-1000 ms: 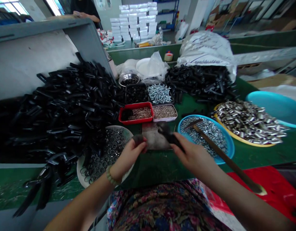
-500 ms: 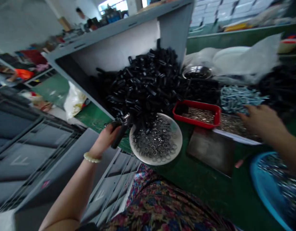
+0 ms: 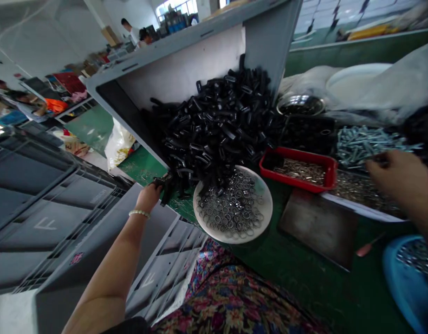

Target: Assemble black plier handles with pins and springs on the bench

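My left hand (image 3: pixel 148 196) is at the left edge of the bench, fingers closed around a black plastic handle (image 3: pixel 165 192). Just right of it, the large heap of black plastic handles (image 3: pixel 214 123) spills out of a tipped grey crate (image 3: pixel 106 79). Over at the right, my right hand (image 3: pixel 404 178) hovers by a pile of silvery bolts (image 3: pixel 365 144). Its thumb and fingers are pinched together, and a dark spot shows at the fingertips; what it is I cannot make out. Metal rings (image 3: pixel 231 211) lie in a round white dish (image 3: pixel 209 232) between the hands.
A red tray (image 3: pixel 297 184) holds small metal pins, with more small parts (image 3: pixel 360 190) beside it. In front lie a dark flat plate (image 3: pixel 318 227) and a pink-handled tool (image 3: pixel 365 249). A blue basin (image 3: pixel 395 273) stands at right, stacked grey crates (image 3: pixel 36 218) at left.
My left hand has moved left with the black handle, away from the dish. My right hand has drawn its fingers together near the bolts. The view has shifted slightly.
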{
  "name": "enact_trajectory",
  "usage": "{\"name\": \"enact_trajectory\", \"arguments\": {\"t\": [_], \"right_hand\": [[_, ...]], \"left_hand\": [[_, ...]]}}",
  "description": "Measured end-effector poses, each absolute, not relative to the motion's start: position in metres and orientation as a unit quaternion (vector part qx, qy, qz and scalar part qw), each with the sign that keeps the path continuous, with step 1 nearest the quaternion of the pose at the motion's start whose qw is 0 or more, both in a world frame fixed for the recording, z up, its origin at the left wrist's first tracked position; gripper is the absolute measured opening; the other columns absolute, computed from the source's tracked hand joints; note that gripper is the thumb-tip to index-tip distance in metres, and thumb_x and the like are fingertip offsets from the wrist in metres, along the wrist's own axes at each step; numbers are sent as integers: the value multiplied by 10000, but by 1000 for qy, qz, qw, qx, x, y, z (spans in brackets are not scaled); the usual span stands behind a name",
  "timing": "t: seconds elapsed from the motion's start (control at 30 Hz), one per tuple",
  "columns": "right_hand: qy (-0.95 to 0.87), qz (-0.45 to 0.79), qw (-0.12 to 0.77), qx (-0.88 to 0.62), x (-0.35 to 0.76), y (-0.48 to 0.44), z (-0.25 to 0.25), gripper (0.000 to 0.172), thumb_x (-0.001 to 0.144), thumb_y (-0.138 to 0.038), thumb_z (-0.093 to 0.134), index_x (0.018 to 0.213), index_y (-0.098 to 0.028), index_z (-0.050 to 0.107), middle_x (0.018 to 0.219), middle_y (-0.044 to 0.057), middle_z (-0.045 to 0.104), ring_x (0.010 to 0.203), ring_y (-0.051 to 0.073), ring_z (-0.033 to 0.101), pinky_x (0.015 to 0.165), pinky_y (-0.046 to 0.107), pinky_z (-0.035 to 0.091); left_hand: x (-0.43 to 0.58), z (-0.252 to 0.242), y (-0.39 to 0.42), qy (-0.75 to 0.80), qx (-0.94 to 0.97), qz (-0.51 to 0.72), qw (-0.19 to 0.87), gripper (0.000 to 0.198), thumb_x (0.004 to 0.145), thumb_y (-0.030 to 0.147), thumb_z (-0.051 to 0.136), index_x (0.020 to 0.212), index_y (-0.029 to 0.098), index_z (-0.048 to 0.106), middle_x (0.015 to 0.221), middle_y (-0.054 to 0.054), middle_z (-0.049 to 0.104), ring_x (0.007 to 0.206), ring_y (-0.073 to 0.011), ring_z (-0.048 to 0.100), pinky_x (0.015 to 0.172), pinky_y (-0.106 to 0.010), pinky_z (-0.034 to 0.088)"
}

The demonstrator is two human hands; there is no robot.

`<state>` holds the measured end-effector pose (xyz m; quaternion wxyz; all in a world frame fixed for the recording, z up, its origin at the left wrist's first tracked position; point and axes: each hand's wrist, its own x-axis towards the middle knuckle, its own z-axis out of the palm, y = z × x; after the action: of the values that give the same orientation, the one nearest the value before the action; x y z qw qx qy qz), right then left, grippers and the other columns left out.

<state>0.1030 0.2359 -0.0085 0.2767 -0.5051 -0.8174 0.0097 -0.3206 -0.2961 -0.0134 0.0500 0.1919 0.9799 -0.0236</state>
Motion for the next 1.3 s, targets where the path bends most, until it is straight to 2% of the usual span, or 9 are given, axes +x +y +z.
{"name": "enact_trajectory", "arguments": {"t": [0.1, 0.23, 0.33, 0.43, 0.6, 0.83, 1.07, 1.13, 1.3], "right_hand": [[-770, 81, 303, -556, 114, 212, 6, 320, 835, -326, 581, 1002, -70, 678, 942, 223, 691, 874, 206, 631, 658, 355, 377], [-723, 220, 414, -508, 117, 166, 19, 123, 803, -250, 601, 904, -184, 574, 855, 128, 713, 735, 167, 655, 642, 306, 437], [-690, 383, 446, -422, 105, 131, 17, 144, 778, -200, 614, 843, -223, 487, 862, 78, 702, 700, 158, 666, 672, 315, 488], [-672, 484, 434, -354, 97, 99, 13, 157, 772, -237, 638, 851, -233, 502, 897, 49, 689, 726, 168, 672, 726, 349, 528], [-684, 472, 421, -363, 115, 54, 15, 183, 775, -327, 663, 897, -247, 552, 822, 23, 662, 771, 203, 660, 709, 362, 543], [-651, 452, 445, -417, 145, 36, 8, 214, 762, -360, 674, 879, -255, 530, 746, 5, 593, 680, 189, 609, 496, 279, 466], [-657, 446, 455, -402, 138, 40, -4, 185, 791, -361, 643, 892, -254, 531, 715, -12, 589, 672, 178, 597, 673, 333, 478], [-665, 443, 448, -401, 135, 41, -4, 173, 805, -359, 632, 902, -255, 533, 728, -10, 593, 688, 180, 599, 689, 336, 473], [-674, 426, 452, -400, 133, 39, 1, 157, 820, -348, 619, 908, -255, 528, 749, -5, 588, 682, 174, 595, 686, 332, 475]], "left_hand": [[-314, -2, -296, 978, 194, -53, 57, 397, 896, 389, 397, 1031, 122, 658, 1035, -196, 682, 1017, -362, 623, 822, -428, 483], [-272, 34, -248, 955, 271, 38, -117, 458, 883, 526, 410, 1151, 213, 610, 1166, -106, 631, 1158, -399, 510, 914, -537, 432], [-223, 54, -157, 832, 482, 270, -58, 305, 898, 402, 482, 1110, 237, 626, 1065, -54, 662, 985, -259, 608, 899, -389, 469], [-181, 57, -47, 743, 605, 285, 11, 210, 884, 256, 544, 1052, 181, 643, 1040, -76, 664, 979, -202, 606, 916, -306, 455], [-143, 40, 70, 730, 677, 97, 5, 245, 903, 143, 469, 1064, 73, 640, 1072, -169, 634, 1024, -235, 592, 911, -331, 426], [-130, 15, 88, 706, 707, 16, 28, 215, 819, 61, 514, 923, 107, 696, 1114, -181, 616, 1071, -282, 558, 907, -359, 428], [-138, 26, 95, 713, 699, 24, 59, 197, 773, 303, 680, 904, 156, 698, 1007, -118, 659, 976, -251, 602, 887, -328, 442], [-137, 34, 111, 720, 689, 64, 57, 264, 849, 352, 592, 984, 143, 680, 1053, -134, 651, 1003, -247, 595, 904, -329, 434], [-128, 47, 165, 727, 659, 173, 86, 259, 880, 117, 476, 1080, 111, 640, 1216, -162, 596, 1094, -223, 562, 961, -316, 393]]}}
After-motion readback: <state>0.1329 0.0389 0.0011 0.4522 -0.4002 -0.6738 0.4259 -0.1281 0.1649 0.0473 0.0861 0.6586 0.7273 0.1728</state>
